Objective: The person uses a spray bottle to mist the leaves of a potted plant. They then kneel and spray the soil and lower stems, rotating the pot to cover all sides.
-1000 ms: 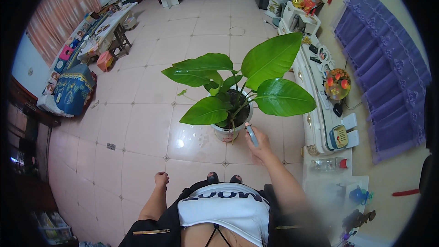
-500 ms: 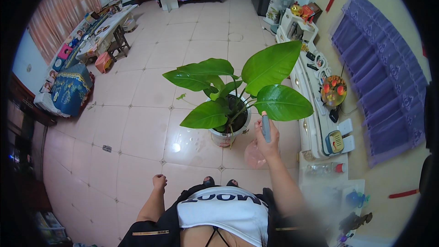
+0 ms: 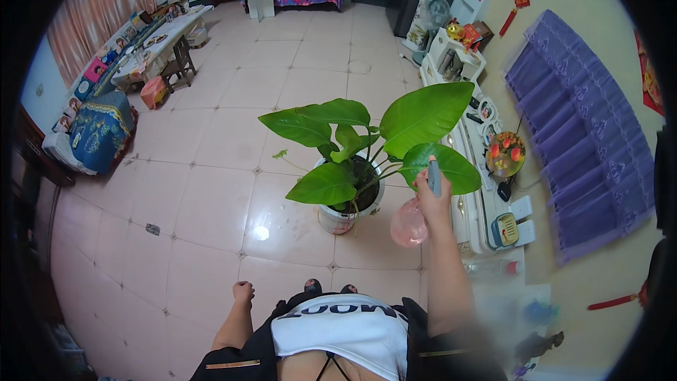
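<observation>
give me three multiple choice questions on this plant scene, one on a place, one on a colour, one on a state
1. Where does the potted plant stand?
A. on the tiled floor
B. on the white shelf
C. on a chair

2. What colour is the body of the spray bottle?
A. dark blue
B. clear pink
C. yellow

3. How is the left hand?
A. gripping a leaf
B. flat on the pot
C. closed, holding nothing

Answers:
1. A, the white pot sits on the floor tiles.
2. B, the bottle held in the right hand looks see-through pink.
3. C, it hangs curled, away from the plant.
</observation>
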Action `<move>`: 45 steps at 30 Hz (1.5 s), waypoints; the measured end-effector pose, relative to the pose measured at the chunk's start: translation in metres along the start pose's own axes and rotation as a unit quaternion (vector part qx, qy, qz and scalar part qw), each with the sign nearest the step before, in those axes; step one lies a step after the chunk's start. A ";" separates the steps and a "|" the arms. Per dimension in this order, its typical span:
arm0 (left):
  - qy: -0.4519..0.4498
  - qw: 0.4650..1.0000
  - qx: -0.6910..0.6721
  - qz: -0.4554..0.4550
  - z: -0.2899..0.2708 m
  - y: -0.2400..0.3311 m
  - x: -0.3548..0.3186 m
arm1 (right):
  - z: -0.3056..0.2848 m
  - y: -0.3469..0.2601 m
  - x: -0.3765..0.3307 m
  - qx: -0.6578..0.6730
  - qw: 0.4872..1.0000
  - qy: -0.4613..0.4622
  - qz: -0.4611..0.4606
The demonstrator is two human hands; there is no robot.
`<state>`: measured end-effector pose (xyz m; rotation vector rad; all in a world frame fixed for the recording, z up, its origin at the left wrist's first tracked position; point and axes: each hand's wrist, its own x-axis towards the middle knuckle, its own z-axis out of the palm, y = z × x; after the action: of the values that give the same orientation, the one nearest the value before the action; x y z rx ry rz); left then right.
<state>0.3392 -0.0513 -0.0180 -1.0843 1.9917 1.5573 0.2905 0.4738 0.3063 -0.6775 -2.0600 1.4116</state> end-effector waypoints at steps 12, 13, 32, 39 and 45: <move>0.001 1.000 0.022 -0.022 -0.016 -0.003 0.017 | 0.054 0.004 -0.048 -0.010 0.991 -0.111 -0.067; 0.004 1.000 0.022 -0.019 -0.012 -0.001 0.016 | 0.053 0.002 -0.049 -0.033 0.989 -0.132 -0.050; 0.077 0.997 0.017 0.003 0.118 0.006 -0.080 | -0.085 0.152 0.035 -0.088 0.956 -0.254 -0.115; 0.099 0.995 0.000 0.030 0.214 0.026 -0.193 | -0.110 0.160 0.154 -0.057 0.946 -0.319 -0.004; 0.149 0.988 -0.005 0.025 0.231 0.030 -0.233 | -0.091 0.158 0.204 -0.114 0.902 -0.412 -0.056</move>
<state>0.4267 0.2454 0.0944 -1.3490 2.2199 1.5032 0.2210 0.7224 0.2164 0.0024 -2.8833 1.5589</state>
